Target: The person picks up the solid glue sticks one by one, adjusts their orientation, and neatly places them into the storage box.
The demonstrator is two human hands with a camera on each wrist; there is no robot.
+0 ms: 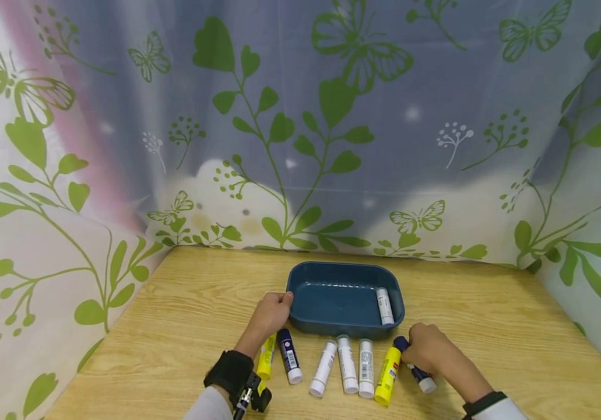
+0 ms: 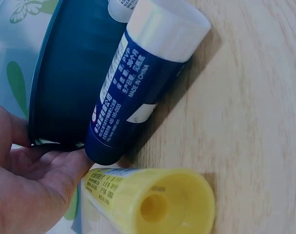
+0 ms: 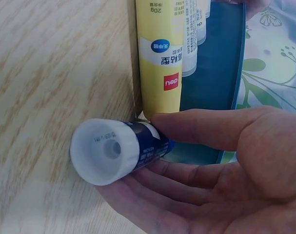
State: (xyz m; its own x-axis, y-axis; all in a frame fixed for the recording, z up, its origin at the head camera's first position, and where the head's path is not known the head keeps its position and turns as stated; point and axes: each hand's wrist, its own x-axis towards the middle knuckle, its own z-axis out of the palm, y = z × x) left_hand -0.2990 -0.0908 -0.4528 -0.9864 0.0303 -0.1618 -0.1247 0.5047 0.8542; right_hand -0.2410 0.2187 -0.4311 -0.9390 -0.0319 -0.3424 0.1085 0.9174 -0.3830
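A dark teal plastic tray stands on the table, one white glue stick leaning inside at its right end. My left hand grips the tray's left wall, thumb at the rim. Close by that hand lie a navy glue stick with a white end and a yellow glue stick. My right hand holds another navy glue stick between thumb and fingers, in front of the tray's right corner. Beside it is a second yellow glue stick; the fingers partly hide the navy one.
Three white glue sticks lie side by side in front of the tray, between the yellow ones. The wooden table is bordered at the back and sides by a curtain printed with green leaves and butterflies.
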